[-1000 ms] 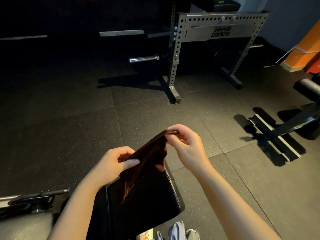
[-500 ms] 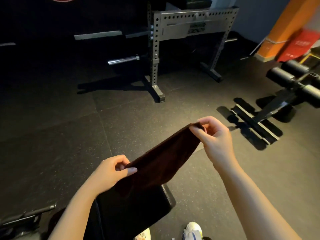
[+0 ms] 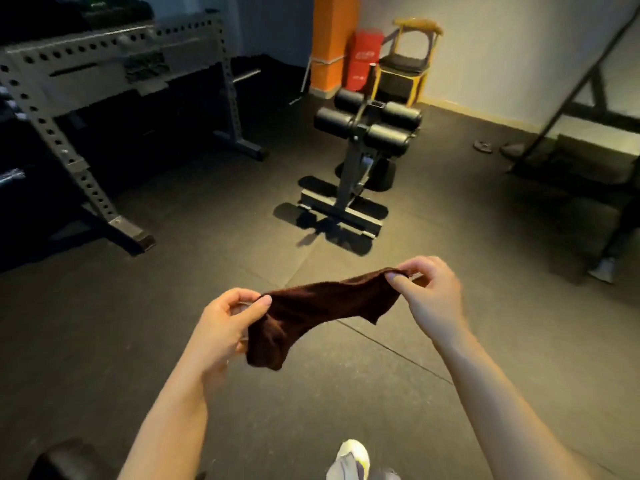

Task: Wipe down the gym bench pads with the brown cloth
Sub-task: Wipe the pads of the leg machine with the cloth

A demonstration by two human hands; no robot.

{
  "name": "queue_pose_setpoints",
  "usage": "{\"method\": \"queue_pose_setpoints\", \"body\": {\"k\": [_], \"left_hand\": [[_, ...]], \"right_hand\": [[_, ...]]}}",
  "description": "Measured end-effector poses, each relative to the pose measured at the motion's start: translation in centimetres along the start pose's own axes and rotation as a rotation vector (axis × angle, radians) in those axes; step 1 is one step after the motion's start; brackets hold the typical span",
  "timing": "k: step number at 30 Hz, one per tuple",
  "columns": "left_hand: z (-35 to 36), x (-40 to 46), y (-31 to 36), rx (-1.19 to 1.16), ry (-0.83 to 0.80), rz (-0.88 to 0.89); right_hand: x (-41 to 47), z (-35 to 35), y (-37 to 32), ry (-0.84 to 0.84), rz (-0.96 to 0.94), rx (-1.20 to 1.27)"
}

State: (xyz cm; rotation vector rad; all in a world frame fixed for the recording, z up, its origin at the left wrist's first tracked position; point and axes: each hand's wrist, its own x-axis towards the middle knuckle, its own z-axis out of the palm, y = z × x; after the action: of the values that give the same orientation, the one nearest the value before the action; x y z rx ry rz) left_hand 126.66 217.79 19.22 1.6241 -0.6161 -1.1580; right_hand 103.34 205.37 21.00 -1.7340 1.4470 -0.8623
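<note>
Left hand: the left hand (image 3: 225, 327) is up in front of the body, thumb and curled fingers pinching one end of the brown cloth (image 3: 311, 310), with a loose fold of it hanging down beside the palm.
Right hand: the right hand (image 3: 429, 292) is a touch higher and further out, fingertips and thumb nipping the opposite end of the brown cloth.
Cloth: stretched between the two hands in mid-air, sagging in the middle, over bare floor (image 3: 138, 323) and touching no pad.
Bench: the gym bench (image 3: 360, 147) stands ahead, towards the far side of the floor, well apart from the hands; four black roller pads (image 3: 388, 138) sit clustered at its top, and its crossbar foot (image 3: 341, 213) lies flat on the mats.
Rack: a grey perforated steel rack (image 3: 114, 64) fills the far left side of the floor.
Back wall: an orange pillar (image 3: 334, 39), a red box (image 3: 367, 60) and a yellow-framed chair (image 3: 407, 60) line up behind the bench.
Near edge: one pale shoe (image 3: 349, 460) shows at the bottom, and a dark padded shape (image 3: 65, 460) sits in the bottom left corner; what it belongs to, I cannot tell.
</note>
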Motion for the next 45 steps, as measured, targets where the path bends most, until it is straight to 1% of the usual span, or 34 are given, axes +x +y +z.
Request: {"method": "queue_pose_setpoints", "body": {"k": [2, 4, 6, 8, 10, 12, 16, 18, 20, 23, 25, 28, 30, 32, 34, 35, 37, 39, 40, 42, 45], "left_hand": [[5.7, 1.9, 2.2, -0.072, -0.081, -0.016], [10.9, 3.4, 3.9, -0.122, -0.175, -0.046], [15.5, 4.9, 5.3, -0.098, -0.249, -0.053], [19.7, 6.4, 6.4, -0.007, -0.296, -0.012], [22.8, 8.0, 7.1, 0.111, -0.311, 0.058], [26.9, 10.0, 8.1, 0.183, -0.365, 0.09], [36.3, 13.6, 10.3, 0.215, -0.574, 0.093], [41.0, 15.8, 11.3, 0.172, -0.671, 0.024], [45.7, 18.3, 12.2, 0.069, -0.74, -0.09], [53.0, 22.5, 13.2, -0.128, -0.763, -0.285], [57.7, 25.4, 14.3, -0.206, -0.759, -0.382], [64.4, 29.2, 16.8, -0.224, -0.776, -0.461], [68.1, 31.2, 18.1, -0.205, -0.766, -0.503], [71.8, 32.9, 19.4, -0.201, -0.78, -0.501], [75.6, 34.5, 20.6, -0.172, -0.785, -0.449], [77.3, 35.4, 21.0, -0.136, -0.778, -0.396], [81.0, 37.6, 21.3, -0.019, -0.731, -0.198], [84.9, 40.0, 21.6, 0.102, -0.637, 0.037], [86.9, 41.1, 21.9, 0.127, -0.615, 0.105], [91.4, 43.2, 22.7, 0.122, -0.614, 0.147], [97.8, 46.3, 24.5, 0.12, -0.596, 0.109]], "right_hand": [[1.8, -3.9, 1.9, -0.01, 0.083, 0.06], [3.2, -7.6, 3.4, 0.026, 0.173, 0.171], [4.3, -11.3, 4.9, 0.11, 0.264, 0.332], [5.4, -15.3, 6.6, 0.213, 0.312, 0.443], [6.3, -18.7, 8.1, 0.318, 0.337, 0.471], [7.3, -22.4, 10.1, 0.444, 0.348, 0.477], [10.2, -28.6, 13.7, 0.634, 0.356, 0.431], [12.8, -31.0, 15.7, 0.728, 0.378, 0.426], [16.4, -33.1, 17.4, 0.827, 0.394, 0.449], [22.6, -35.4, 19.5, 0.979, 0.358, 0.483], [26.9, -36.9, 20.3, 0.98, 0.318, 0.479], [32.5, -39.2, 21.7, 0.86, 0.232, 0.406], [35.2, -40.0, 23.3, 0.757, 0.169, 0.27], [37.5, -40.4, 25.3, 0.663, 0.091, 0.072], [40.3, -40.6, 27.4, 0.57, 0.043, -0.091], [41.8, -40.7, 28.4, 0.531, 0.033, -0.132], [45.0, -41.2, 30.9, 0.468, 0.039, -0.178], [48.6, -42.0, 33.8, 0.468, 0.041, -0.263], [50.5, -42.6, 35.2, 0.485, 0.042, -0.298], [54.7, -44.1, 37.8, 0.518, 0.028, -0.327], [61.1, -47.6, 41.2, 0.589, -0.055, -0.376]]}}
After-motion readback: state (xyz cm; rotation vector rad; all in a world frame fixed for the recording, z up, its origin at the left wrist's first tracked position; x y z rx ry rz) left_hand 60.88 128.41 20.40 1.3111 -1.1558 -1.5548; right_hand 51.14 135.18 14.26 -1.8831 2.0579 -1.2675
